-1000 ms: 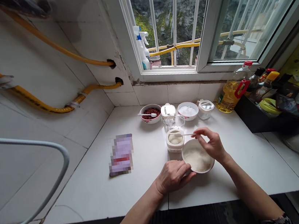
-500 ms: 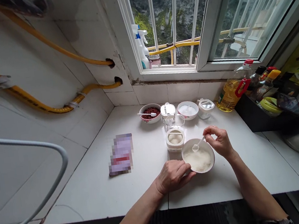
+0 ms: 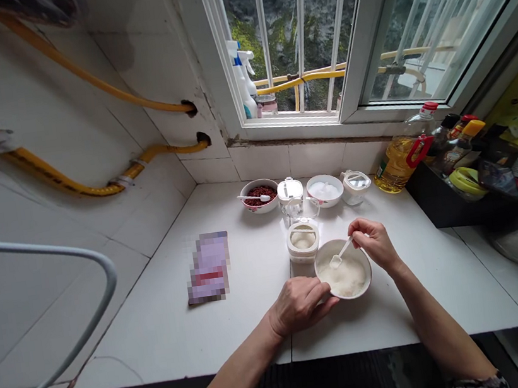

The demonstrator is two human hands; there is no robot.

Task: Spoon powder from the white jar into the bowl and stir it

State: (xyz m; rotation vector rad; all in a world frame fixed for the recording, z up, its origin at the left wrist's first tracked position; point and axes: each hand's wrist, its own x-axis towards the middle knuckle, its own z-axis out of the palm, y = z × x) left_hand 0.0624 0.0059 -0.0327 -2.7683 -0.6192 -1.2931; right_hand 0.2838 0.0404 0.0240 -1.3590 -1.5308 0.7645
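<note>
My left hand [image 3: 303, 303] grips the near left rim of a white bowl [image 3: 368, 272] on the counter. Pale granules [image 3: 346, 278] fill its lower part. Between the fingertips of my right hand [image 3: 373, 241] is the handle of a small white spoon [image 3: 339, 258], its head over the granules inside the bowl. Whether the spoon touches them I cannot tell. Just behind the bowl, to its left, stands a square jar [image 3: 304, 255] with pale contents showing at its top. A clear lid or cup [image 3: 306, 209] lies behind that jar.
Along the back stand a bowl of dark red bits [image 3: 261, 207] with a white spoon across it, a lidded jar [image 3: 289, 188], a bowl of white grains [image 3: 326, 193] and another jar [image 3: 356, 187]. An oil bottle [image 3: 392, 165] and a black box [image 3: 451, 207] are right. A blurred purple packet [image 3: 208, 269] lies left.
My right hand has shifted slightly left, and the spoon's head has moved left and a little nearer to me within the bowl. My left hand stays on the rim.
</note>
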